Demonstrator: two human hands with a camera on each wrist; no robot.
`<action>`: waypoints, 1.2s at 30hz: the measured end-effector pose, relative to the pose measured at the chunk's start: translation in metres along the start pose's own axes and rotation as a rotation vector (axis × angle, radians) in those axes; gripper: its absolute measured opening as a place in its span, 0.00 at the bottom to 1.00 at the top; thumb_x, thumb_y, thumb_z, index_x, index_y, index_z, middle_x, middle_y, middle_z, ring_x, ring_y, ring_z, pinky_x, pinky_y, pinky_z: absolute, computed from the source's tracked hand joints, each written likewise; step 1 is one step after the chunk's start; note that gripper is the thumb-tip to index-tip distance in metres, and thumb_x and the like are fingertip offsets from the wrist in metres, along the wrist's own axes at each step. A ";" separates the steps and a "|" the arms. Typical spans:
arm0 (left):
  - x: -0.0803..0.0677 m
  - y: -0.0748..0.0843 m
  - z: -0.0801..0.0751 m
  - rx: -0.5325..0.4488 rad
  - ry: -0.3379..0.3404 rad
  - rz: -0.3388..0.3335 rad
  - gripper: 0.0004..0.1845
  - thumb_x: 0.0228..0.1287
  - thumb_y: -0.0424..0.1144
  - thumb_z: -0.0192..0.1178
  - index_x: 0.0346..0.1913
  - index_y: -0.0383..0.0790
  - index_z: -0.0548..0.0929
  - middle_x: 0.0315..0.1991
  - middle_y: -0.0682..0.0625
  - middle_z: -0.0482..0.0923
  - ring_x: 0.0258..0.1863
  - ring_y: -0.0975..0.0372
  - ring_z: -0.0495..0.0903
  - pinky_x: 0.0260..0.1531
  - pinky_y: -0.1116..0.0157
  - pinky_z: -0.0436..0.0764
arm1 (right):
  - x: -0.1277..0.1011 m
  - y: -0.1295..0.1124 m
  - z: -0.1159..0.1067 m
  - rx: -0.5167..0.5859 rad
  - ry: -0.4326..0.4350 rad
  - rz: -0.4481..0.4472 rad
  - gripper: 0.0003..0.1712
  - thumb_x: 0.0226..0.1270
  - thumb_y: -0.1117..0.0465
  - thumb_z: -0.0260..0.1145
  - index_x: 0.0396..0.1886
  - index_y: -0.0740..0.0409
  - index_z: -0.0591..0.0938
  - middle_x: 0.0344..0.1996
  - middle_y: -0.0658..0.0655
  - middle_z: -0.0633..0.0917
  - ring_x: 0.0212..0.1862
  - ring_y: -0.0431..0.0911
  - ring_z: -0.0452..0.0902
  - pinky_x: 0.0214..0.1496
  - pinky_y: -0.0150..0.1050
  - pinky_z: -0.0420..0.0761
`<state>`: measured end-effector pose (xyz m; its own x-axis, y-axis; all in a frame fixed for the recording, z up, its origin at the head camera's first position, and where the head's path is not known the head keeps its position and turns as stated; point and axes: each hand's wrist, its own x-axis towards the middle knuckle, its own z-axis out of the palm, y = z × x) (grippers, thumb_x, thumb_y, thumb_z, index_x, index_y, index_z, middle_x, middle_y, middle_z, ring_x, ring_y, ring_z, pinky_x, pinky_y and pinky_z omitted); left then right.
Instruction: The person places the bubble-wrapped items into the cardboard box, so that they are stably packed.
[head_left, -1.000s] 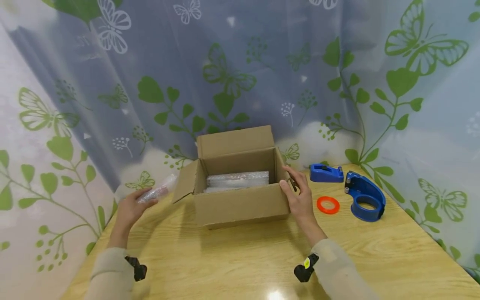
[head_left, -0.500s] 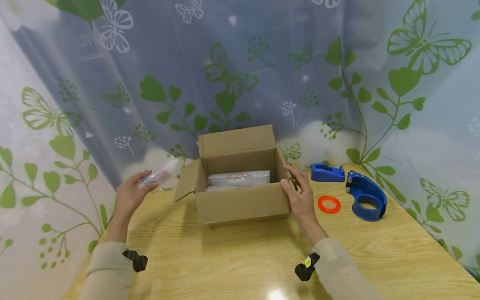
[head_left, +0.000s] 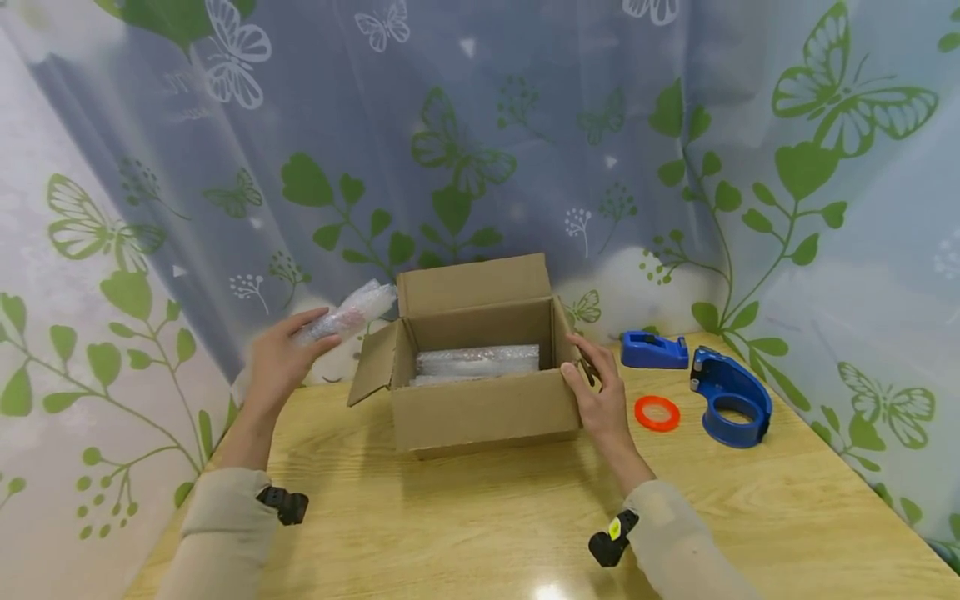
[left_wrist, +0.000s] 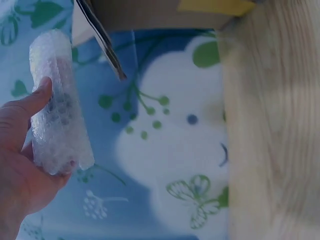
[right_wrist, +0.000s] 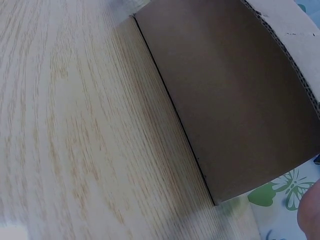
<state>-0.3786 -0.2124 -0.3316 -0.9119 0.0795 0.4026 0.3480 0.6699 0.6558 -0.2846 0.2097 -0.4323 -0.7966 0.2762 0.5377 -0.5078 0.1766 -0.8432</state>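
My left hand (head_left: 288, 354) grips a bubble-wrapped roll (head_left: 352, 312) with something pinkish inside, raised just left of the carton. In the left wrist view the thumb lies across the bubble-wrapped roll (left_wrist: 59, 105), with the other fingers behind it. An open cardboard box (head_left: 483, 412) stands on the table, its back and left flaps folded outward. Inside lie bubble-wrapped bundles (head_left: 480, 358). At the box's right front corner my right hand (head_left: 600, 392) holds the wall, thumb on the front side and fingers along the right edge. Only a fingertip edge (right_wrist: 310, 212) of it shows in the right wrist view.
Right of the box on the wooden table (head_left: 487, 525) lie a blue tape dispenser (head_left: 652, 350), an orange-red tape ring (head_left: 657, 413) and a blue hand-held tape cutter (head_left: 735, 408). A butterfly-patterned curtain (head_left: 480, 167) hangs directly behind the table.
My left hand has risen and moved right with the bubble-wrapped roll, bringing its end close to the box's left flap. The right hand keeps its hold on the box.
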 end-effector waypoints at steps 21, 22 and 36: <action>0.006 0.074 0.068 -0.084 -0.217 0.162 0.28 0.66 0.47 0.73 0.68 0.50 0.82 0.72 0.44 0.74 0.73 0.45 0.69 0.69 0.42 0.71 | 0.004 0.037 -0.001 -0.009 0.014 -0.019 0.25 0.77 0.63 0.65 0.72 0.52 0.78 0.69 0.55 0.75 0.68 0.42 0.68 0.69 0.39 0.67; 0.006 0.076 0.072 -0.094 -0.230 0.161 0.28 0.66 0.47 0.73 0.68 0.51 0.82 0.72 0.45 0.74 0.74 0.46 0.68 0.70 0.43 0.71 | 0.005 0.036 -0.001 -0.010 0.014 -0.017 0.26 0.77 0.63 0.65 0.72 0.53 0.78 0.69 0.56 0.74 0.68 0.43 0.67 0.69 0.39 0.67; 0.005 0.097 0.112 -0.030 -0.369 0.232 0.29 0.65 0.50 0.73 0.69 0.51 0.82 0.72 0.50 0.75 0.71 0.50 0.73 0.65 0.45 0.77 | -0.003 -0.003 -0.001 0.008 -0.015 0.021 0.26 0.76 0.66 0.64 0.71 0.63 0.76 0.69 0.65 0.73 0.68 0.52 0.68 0.69 0.45 0.68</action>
<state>-0.3737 -0.0641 -0.3376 -0.8239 0.4870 0.2900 0.5537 0.5821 0.5955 -0.2803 0.2096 -0.4312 -0.8119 0.2656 0.5199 -0.4937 0.1630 -0.8542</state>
